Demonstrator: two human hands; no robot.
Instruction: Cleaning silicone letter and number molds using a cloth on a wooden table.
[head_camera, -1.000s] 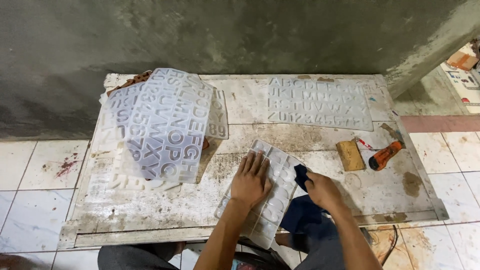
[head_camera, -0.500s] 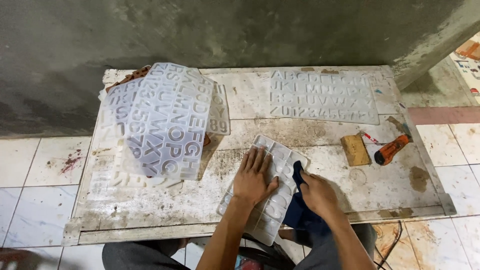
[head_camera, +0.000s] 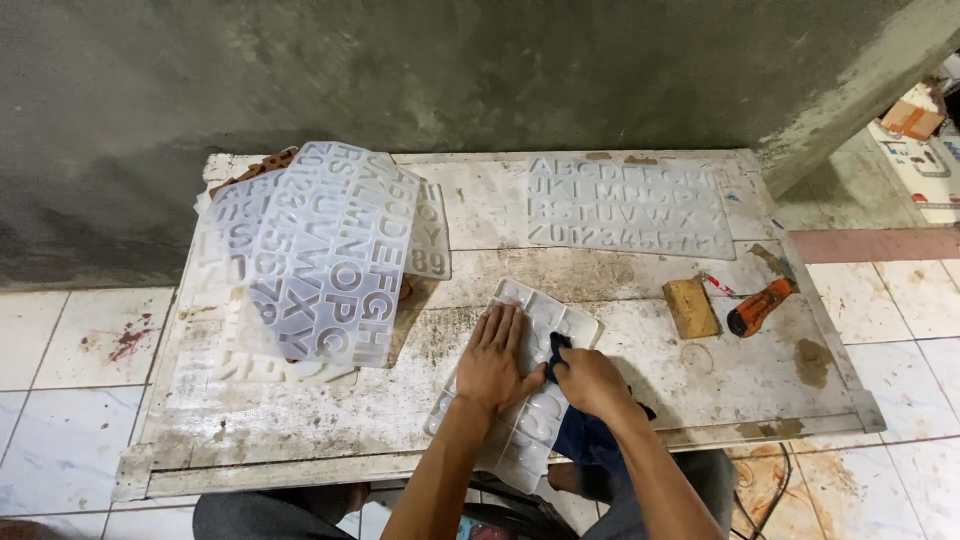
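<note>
Pressing flat left hand (head_camera: 495, 362) on translucent silicone mould (head_camera: 520, 395); right hand (head_camera: 592, 382) gripping dark cloth (head_camera: 556, 350).

Low table (head_camera: 300, 440) set against wall (head_camera: 400, 70). Mould tray (head_camera: 535, 400) lies at front centre, overhanging front edge; left hand (head_camera: 495, 360) flat on it, right hand (head_camera: 590, 382) w/ cloth (head_camera: 556, 348) just right of that. Stack of letter moulds (head_camera: 325, 250) behind-left. Flat letter sheet (head_camera: 625, 205) at back right. Block (head_camera: 690, 307) and tool (head_camera: 760, 305) right of tray, side by side.
</note>
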